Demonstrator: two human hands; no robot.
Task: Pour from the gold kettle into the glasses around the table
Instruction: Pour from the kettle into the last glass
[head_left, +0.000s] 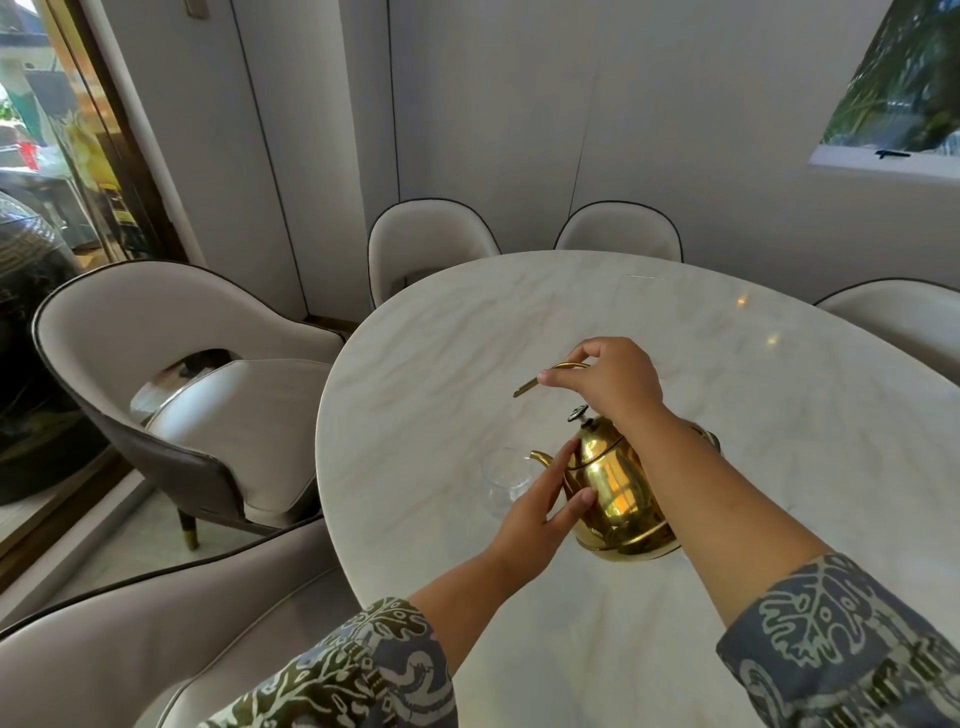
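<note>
The gold kettle is tilted to the left above the white marble table, its thin spout over the rim of a clear glass near the table's left edge. My right hand is shut on the kettle's curved gold handle from above. My left hand lies flat against the kettle's front side just below the spout, fingers stretched out. A black knob tops the lid. I cannot tell whether liquid is flowing. Another clear glass is faintly visible at the far side.
Beige upholstered chairs ring the table: one at the left, two at the back, one at the right, and one in the near left corner. A glass door stands at the far left.
</note>
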